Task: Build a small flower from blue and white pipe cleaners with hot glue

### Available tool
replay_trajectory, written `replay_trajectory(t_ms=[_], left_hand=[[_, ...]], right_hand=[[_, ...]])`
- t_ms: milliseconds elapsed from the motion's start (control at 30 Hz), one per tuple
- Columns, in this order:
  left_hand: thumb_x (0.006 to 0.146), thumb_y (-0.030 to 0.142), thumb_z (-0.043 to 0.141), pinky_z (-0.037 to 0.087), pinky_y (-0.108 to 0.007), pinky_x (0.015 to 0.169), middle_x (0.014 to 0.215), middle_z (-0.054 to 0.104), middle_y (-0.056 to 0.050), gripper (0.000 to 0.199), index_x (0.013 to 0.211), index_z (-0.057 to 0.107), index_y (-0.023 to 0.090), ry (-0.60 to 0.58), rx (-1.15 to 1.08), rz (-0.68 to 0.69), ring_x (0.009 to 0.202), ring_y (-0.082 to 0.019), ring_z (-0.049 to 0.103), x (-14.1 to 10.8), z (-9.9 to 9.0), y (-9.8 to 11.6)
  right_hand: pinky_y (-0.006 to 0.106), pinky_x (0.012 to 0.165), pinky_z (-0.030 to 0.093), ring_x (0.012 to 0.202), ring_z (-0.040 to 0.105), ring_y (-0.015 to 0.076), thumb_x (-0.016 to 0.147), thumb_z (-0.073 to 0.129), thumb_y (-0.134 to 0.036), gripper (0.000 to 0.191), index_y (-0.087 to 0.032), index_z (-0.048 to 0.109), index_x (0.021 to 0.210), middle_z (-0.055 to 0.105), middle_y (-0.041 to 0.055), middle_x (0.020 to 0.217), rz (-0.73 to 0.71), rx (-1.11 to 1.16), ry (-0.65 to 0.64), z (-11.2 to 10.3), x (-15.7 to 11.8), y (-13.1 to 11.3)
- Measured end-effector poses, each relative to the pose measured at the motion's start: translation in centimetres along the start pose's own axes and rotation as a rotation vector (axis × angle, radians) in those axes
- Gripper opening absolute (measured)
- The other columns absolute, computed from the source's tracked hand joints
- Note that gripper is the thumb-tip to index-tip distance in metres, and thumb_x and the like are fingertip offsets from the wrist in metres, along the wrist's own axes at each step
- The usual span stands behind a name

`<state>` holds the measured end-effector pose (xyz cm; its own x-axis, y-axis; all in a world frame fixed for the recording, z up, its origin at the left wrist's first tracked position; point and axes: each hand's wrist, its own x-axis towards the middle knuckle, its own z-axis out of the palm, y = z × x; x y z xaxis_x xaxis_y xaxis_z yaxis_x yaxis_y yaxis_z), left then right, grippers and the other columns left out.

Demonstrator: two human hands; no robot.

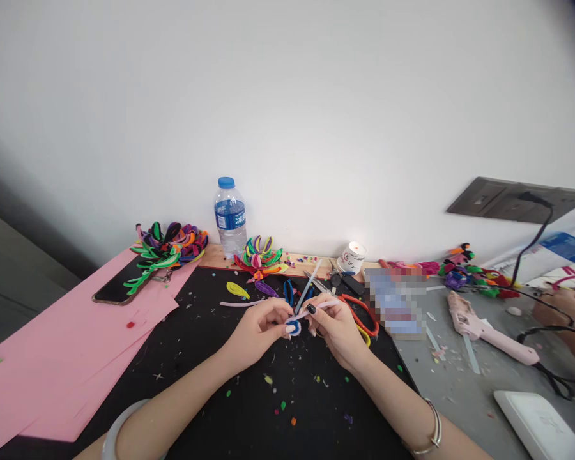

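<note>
Over the black mat, my left hand pinches a small blue-and-white pipe cleaner coil between thumb and fingertips. A pale pipe cleaner runs from the coil to my right hand, whose thumb and fingers are closed on it. Just beyond my fingers lie a yellow pipe cleaner loop, a purple loop and blue loops. Past my right hand, scissors with orange-red handles are partly covered by it. Another pale pipe cleaner lies left of my fingers.
A water bottle and a paper cup stand by the wall. Pipe cleaner bundles and a phone rest on pink sheets. To the right are a glue gun, its cord, a white box and another person's hand.
</note>
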<state>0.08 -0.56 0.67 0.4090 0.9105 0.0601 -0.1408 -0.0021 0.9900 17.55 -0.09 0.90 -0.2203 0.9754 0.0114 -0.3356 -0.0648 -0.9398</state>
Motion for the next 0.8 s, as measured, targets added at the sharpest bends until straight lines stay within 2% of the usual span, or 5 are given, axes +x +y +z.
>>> replay_trajectory(t_ms=[333, 567, 800], left_hand=[[0.073, 0.022, 0.063, 0.046, -0.025, 0.063, 0.074, 0.055, 0.001, 0.013, 0.082, 0.055, 0.017, 0.013, -0.024, 0.01, 0.065, -0.011, 0.054, 0.1, -0.08, -0.18], [0.071, 0.025, 0.066, 0.047, -0.026, 0.062, 0.074, 0.057, 0.0, 0.017, 0.082, 0.055, 0.017, 0.026, -0.106, -0.014, 0.066, -0.012, 0.055, 0.19, -0.16, -0.54], [0.07, 0.026, 0.067, 0.048, -0.026, 0.062, 0.074, 0.056, 0.0, 0.018, 0.079, 0.056, 0.016, 0.011, -0.102, -0.038, 0.066, -0.013, 0.056, 0.2, -0.22, -0.79]], right_hand=[[0.021, 0.046, 0.038, 0.052, 0.048, 0.0084, 0.074, 0.066, -0.029, 0.014, -0.018, 0.058, 0.069, 0.062, 0.0024, 0.077, -0.024, 0.005, -0.023, 0.06, -0.08, 0.06], [0.022, 0.046, 0.04, 0.054, 0.05, 0.0095, 0.075, 0.064, -0.029, 0.013, -0.018, 0.058, 0.072, 0.062, 0.0035, 0.081, -0.091, -0.081, -0.042, -0.16, -0.01, 0.06], [0.023, 0.047, 0.039, 0.052, 0.049, 0.0102, 0.074, 0.065, -0.029, 0.014, -0.018, 0.058, 0.071, 0.062, 0.0021, 0.074, -0.096, -0.108, -0.04, -0.19, 0.04, -0.13]])
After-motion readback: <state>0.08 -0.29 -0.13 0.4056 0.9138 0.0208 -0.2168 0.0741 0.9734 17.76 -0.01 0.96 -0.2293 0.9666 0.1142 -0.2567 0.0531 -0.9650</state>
